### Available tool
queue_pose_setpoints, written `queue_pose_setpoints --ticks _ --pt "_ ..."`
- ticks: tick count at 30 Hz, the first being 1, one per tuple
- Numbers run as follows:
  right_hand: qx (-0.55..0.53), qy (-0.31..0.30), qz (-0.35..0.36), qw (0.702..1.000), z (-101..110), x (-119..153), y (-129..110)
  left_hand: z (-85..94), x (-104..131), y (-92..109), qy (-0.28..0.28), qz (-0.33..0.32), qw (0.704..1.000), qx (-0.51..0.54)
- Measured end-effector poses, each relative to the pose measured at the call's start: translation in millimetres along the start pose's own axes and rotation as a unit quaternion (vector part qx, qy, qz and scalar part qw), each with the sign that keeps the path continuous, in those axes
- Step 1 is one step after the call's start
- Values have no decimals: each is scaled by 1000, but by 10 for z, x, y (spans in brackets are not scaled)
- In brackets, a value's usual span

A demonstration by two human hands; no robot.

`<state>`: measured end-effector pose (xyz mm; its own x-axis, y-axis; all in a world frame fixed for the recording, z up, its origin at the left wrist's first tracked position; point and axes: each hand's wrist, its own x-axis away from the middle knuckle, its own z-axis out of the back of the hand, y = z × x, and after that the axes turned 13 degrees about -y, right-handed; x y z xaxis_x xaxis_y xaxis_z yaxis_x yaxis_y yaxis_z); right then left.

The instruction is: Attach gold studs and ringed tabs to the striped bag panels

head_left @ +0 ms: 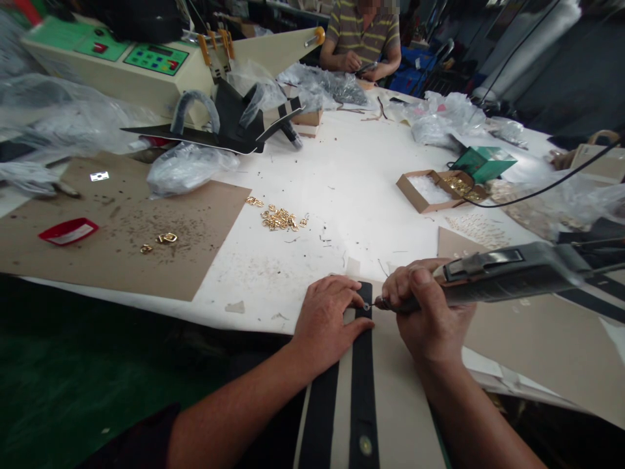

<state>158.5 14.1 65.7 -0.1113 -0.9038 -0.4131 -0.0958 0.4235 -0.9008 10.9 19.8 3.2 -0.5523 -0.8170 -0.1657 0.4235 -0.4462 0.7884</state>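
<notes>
My right hand is wrapped round a dark electric screwdriver, which lies nearly level with its bit pointing left. The bit's tip meets a small metal fitting at the far end of a black strap. Thumb and fingers of my left hand grip that strap end on either side of the fitting. A round metal piece sits lower on the same strap. A second black strap runs alongside, to the left. Both rest on a beige board.
Gold-coloured buckles lie loose on the white table. A cardboard box of small parts stands right of centre. Black bag pieces and a machine are at back left. Another person works across the table.
</notes>
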Motion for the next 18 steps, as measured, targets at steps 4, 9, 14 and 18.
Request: queue_pose_setpoints --ticks 4,9,14,18 --pt "0 -5 -1 1000 -8 -4 40 -3 -1 -5 4 -2 1000 1" --pt "-7 -10 -3 1000 -19 7 58 4 7 -1 0 -5 1000 -2" --pt "-12 -18 -4 1000 -15 10 50 17 7 15 -5 -5 1000 -7" --pt "-13 -18 -7 1000 -15 18 48 14 7 20 -7 -9 1000 -17"
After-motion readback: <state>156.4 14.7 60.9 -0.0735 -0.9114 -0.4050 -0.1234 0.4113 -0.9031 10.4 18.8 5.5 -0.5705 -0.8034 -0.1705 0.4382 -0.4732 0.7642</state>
